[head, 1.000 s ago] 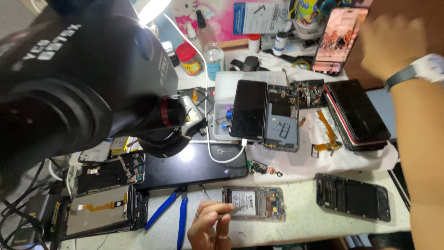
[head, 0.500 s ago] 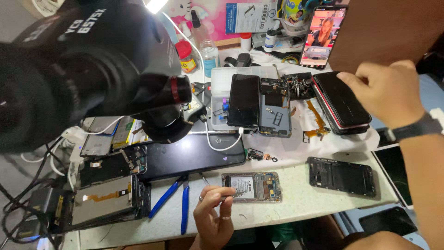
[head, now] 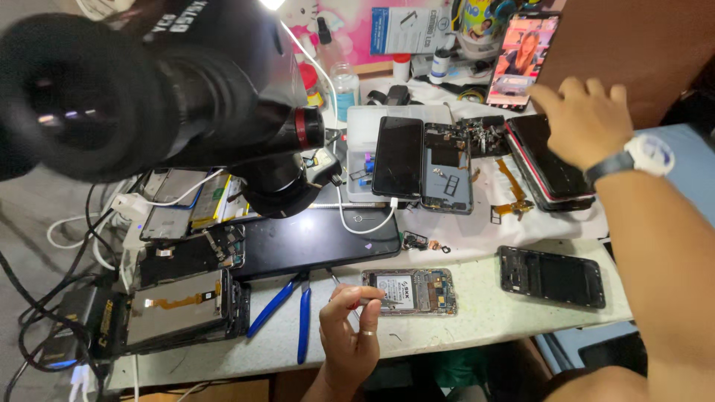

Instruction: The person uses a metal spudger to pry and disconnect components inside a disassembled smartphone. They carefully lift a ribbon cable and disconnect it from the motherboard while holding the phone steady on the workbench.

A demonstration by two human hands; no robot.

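A lit phone screen stands propped at the back of the surface, showing a colourful picture. Left of it leans a flat blue-and-white package. The opened phone near the front edge carries a white battery label.

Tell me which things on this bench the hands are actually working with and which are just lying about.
In hand:
- left hand at the opened phone
- right hand over the stacked phones

Lying about:
- blue-handled pliers
- black phone frame
- dark tablet
- microscope
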